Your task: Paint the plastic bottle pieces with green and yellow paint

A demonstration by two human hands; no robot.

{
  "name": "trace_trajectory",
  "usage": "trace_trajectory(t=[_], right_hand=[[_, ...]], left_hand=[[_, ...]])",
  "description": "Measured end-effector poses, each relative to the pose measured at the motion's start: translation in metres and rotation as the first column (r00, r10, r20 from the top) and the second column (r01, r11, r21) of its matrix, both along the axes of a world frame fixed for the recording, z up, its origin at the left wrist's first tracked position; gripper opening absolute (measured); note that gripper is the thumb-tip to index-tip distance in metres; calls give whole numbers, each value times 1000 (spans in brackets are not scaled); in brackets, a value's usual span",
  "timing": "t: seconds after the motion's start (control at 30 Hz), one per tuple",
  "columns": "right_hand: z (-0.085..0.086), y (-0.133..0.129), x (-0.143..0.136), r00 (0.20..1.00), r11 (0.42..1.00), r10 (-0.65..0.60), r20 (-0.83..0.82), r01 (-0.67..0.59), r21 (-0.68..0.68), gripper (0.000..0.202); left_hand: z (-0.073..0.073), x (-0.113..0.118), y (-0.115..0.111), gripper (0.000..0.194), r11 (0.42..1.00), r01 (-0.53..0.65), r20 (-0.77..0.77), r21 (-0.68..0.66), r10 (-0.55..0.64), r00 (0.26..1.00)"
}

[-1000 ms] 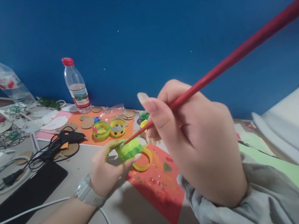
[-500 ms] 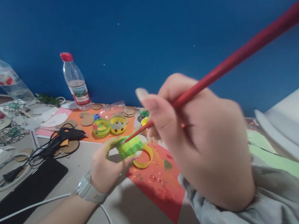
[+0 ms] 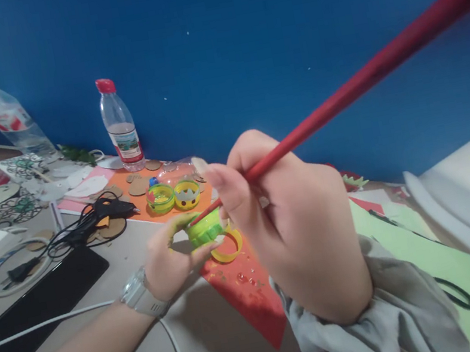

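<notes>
My left hand (image 3: 168, 259), a watch on its wrist, grips a small green-painted plastic cup (image 3: 203, 230) between thumb and fingers. Paint marks show on those fingers. In my right hand (image 3: 289, 227) is a paintbrush with a long red handle (image 3: 356, 91), pinched between thumb and forefinger. Its tip lies at the cup's upper left rim; whether it touches cannot be made out. Just behind the cup a yellow ring (image 3: 233, 250) rests on red paper (image 3: 248, 301) with paint smears and red drops.
Yellow-green cup (image 3: 160, 200) and crown-marked yellow cup (image 3: 187, 195) stand on orange paper. Left are a black glue gun (image 3: 108, 207) with cable, a black tablet-like slab (image 3: 50, 312) and a white cable (image 3: 55, 321). A red-capped bottle (image 3: 122, 135) stands by the blue wall (image 3: 261, 44).
My right hand has moved left and closer to the cup, bringing the brush with it. My left hand still holds the cup in nearly the same place. More green paper shows at right.
</notes>
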State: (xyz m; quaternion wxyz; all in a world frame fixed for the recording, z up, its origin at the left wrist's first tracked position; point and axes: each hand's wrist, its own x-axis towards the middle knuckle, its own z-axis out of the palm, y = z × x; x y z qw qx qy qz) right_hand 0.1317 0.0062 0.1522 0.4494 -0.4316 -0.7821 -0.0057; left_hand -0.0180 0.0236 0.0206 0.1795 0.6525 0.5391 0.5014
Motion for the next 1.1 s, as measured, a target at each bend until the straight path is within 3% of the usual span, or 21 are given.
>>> trace_trajectory(t=[0.33, 0.67, 0.9, 1.1], right_hand=[[0, 12, 16, 996, 992, 70, -50, -64, 105, 36], [1, 4, 17, 987, 981, -156, -36, 159, 109, 38], [-1, 11, 10, 994, 991, 74, -85, -64, 115, 33], [0, 10, 20, 995, 984, -89, -46, 95, 149, 29]], left_hand=[[-16, -11, 1, 50, 1000, -4, -36, -4, 4, 999], [-20, -14, 2, 45, 1000, 11, -31, -15, -11, 999], [-18, -15, 3, 46, 1000, 26, -4, 12, -26, 1000], [-25, -17, 1, 43, 999, 37, 55, 12, -37, 998]])
